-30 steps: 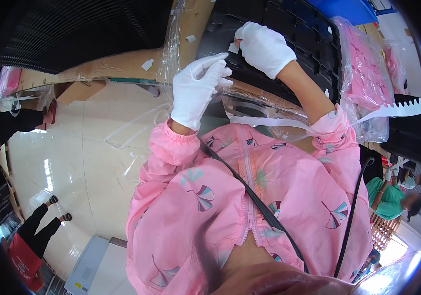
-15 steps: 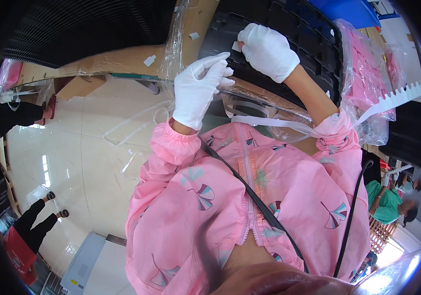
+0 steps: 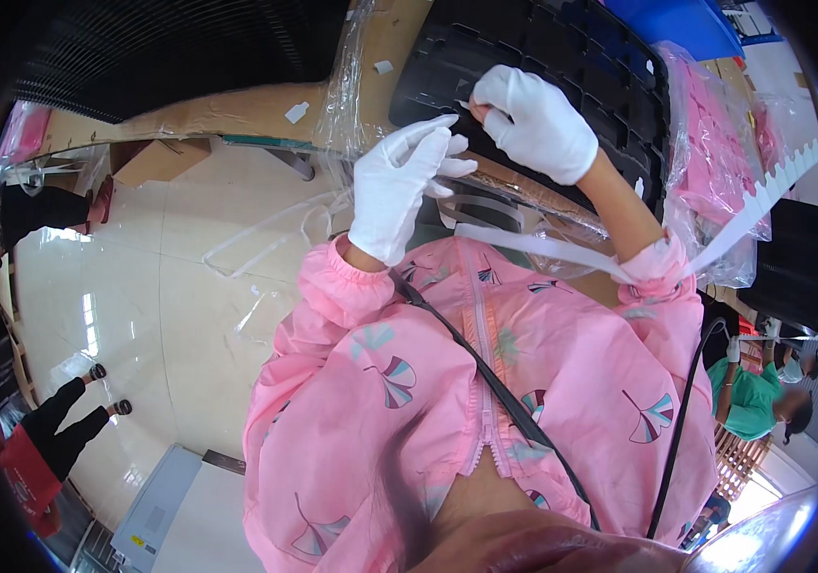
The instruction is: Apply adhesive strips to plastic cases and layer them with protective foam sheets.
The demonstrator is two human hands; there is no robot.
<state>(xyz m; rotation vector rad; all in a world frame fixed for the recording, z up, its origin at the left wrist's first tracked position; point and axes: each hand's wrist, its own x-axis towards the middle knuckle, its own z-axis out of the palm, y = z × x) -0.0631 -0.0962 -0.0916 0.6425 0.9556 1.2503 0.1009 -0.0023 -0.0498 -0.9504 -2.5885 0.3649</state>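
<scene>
My right hand [image 3: 541, 129], in a white glove with bare fingertips showing, pinches a small white tab [image 3: 464, 104] over the near side of a black plastic tray [image 3: 447, 67]. The tab is seen almost edge-on, so its full shape is hard to make out. My left hand [image 3: 397, 186], also gloved, is raised just left of the right one. Its fingers are stretched and slightly apart, and nothing shows in them. A long white strip with a toothed edge [image 3: 762, 201] lies across my right sleeve and along my front.
Cardboard [image 3: 208, 113] covers the worktop, with a small white tag [image 3: 297, 113] on it. Clear plastic film [image 3: 340, 105] hangs over its edge. Pink pieces in clear wrap [image 3: 710, 143] and a blue bin [image 3: 676, 24] stand right. A co-worker in green [image 3: 753, 401] works farther right; others stand left.
Both hands have shifted slightly right and nearer to me. The white tab in my right hand has turned from face-on to nearly edge-on. My left fingers stay spread.
</scene>
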